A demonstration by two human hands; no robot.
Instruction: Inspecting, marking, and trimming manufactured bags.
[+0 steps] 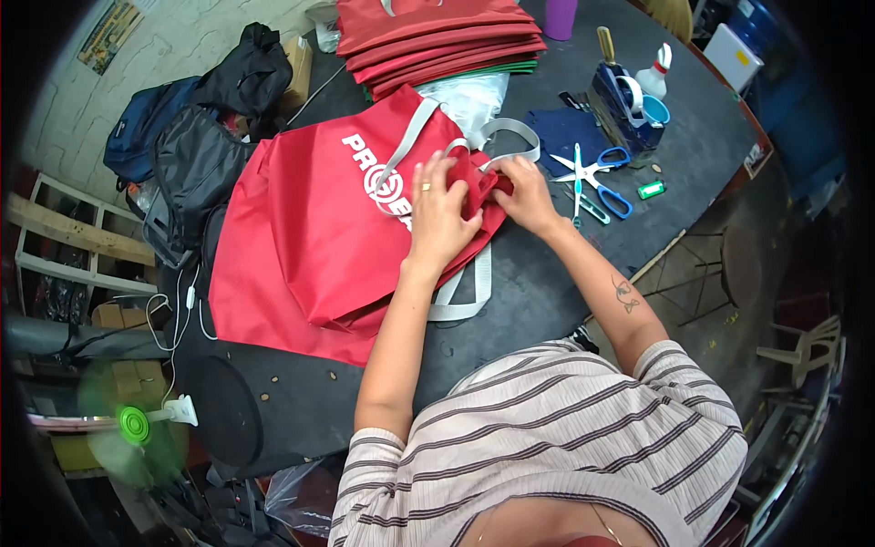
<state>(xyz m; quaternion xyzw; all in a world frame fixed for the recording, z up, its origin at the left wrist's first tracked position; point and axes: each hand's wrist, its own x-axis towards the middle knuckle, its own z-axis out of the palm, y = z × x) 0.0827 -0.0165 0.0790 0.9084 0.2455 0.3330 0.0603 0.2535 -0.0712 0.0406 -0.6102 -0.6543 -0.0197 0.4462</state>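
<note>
red bag (319, 237), grey straps, white print | left hand (437, 214), right hand (526, 193) grips pinching its fabric

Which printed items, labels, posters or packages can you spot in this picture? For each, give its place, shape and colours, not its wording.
Red tote bag: under both hands, white lettering with a round emblem.
Poster: wall, upper left, rectangular, yellowish and multicoloured.
Green tag: on the table right of the blue-handled scissors, small and rectangular.
White box: upper right, with a yellow sticker.
</note>
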